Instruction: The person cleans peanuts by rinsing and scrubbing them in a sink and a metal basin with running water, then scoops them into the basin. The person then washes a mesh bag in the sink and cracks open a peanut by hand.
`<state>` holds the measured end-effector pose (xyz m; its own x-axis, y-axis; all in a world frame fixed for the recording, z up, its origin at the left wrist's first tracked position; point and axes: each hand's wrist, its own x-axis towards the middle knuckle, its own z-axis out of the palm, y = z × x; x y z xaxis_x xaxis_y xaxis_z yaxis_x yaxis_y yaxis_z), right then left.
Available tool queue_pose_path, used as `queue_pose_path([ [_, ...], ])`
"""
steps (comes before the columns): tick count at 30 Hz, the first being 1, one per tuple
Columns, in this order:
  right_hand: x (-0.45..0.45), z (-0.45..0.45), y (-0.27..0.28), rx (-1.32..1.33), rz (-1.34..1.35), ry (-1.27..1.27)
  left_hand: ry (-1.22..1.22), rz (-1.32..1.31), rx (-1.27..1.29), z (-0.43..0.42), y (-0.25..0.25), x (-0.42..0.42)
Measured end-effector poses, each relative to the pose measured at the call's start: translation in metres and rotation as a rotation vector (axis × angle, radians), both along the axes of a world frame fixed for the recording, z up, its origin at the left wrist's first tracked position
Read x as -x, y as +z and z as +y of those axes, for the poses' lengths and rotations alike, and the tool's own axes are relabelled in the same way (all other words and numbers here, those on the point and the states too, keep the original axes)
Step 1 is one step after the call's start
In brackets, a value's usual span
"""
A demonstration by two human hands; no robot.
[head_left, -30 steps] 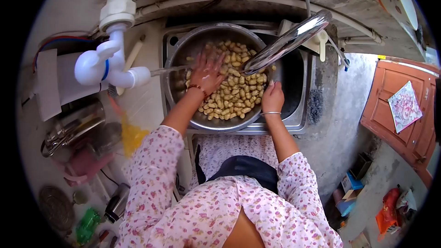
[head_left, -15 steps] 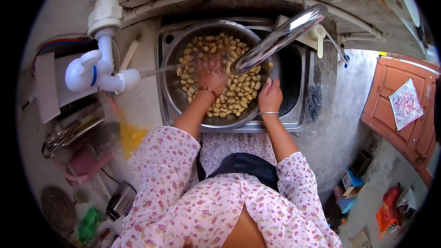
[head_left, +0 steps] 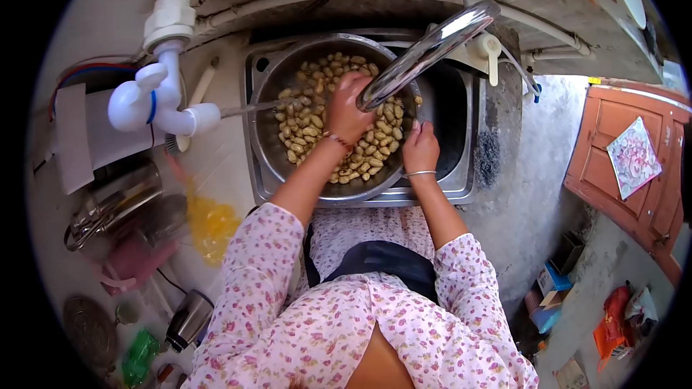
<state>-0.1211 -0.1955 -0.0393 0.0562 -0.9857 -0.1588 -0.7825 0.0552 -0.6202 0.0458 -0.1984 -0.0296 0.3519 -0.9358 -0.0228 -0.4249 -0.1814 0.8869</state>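
A round metal basin (head_left: pixel 263 140) sits in the sink, holding many unshelled peanuts (head_left: pixel 371 151) in water. My left hand (head_left: pixel 349 109) is down among the peanuts near the middle of the basin, back of the hand up. Its fingers point down and away, mostly hidden behind the hand and the faucet. My right hand (head_left: pixel 421 150) is closed on the basin's right rim, thumb up. From the white plastic pipe outlet (head_left: pixel 204 119) at the left, a stream of water (head_left: pixel 249 109) runs into the basin. The curved chrome faucet (head_left: pixel 425 57) hangs over the basin, close to my left hand.
The steel sink (head_left: pixel 467 173) has a dark second bowl (head_left: pixel 445 130) on the right. A yellow plastic bag (head_left: pixel 213 227), a pink container (head_left: pixel 137 266) and a metal kettle (head_left: pixel 189 320) lie at the left. A dark scouring pad (head_left: pixel 488 158) rests right of the sink. Reddish cabinet doors (head_left: pixel 613 158) stand farther right.
My left hand has moved right across the peanuts, from lying spread out to a more bunched shape beside the faucet. The right hand keeps its hold on the rim. Water still runs.
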Motion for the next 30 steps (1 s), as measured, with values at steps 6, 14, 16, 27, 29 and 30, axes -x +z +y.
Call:
queue_pose_path([
  [6,0.002,0.0,-0.005,0.009,0.014,0.021,-0.271,-0.39,0.01,-0.026,-0.011,0.059],
  [14,0.003,-0.001,-0.016,-0.031,-0.018,0.009,-0.154,-0.779,-0.245,0.02,0.016,-0.039],
  [16,0.002,-0.002,-0.017,-0.045,0.009,0.001,0.043,-0.582,-0.169,-0.009,0.0,-0.049],
  [27,0.006,-0.005,-0.017,-0.061,0.004,0.029,-0.625,-0.839,-0.36,0.057,0.009,-0.026],
  [29,0.005,-0.004,-0.014,-0.042,0.017,0.029,-0.519,-0.938,-0.192,0.061,-0.01,-0.042],
  [30,0.004,-0.001,-0.01,-0.045,0.019,0.026,-0.446,-0.964,-0.281,0.052,-0.011,-0.043],
])
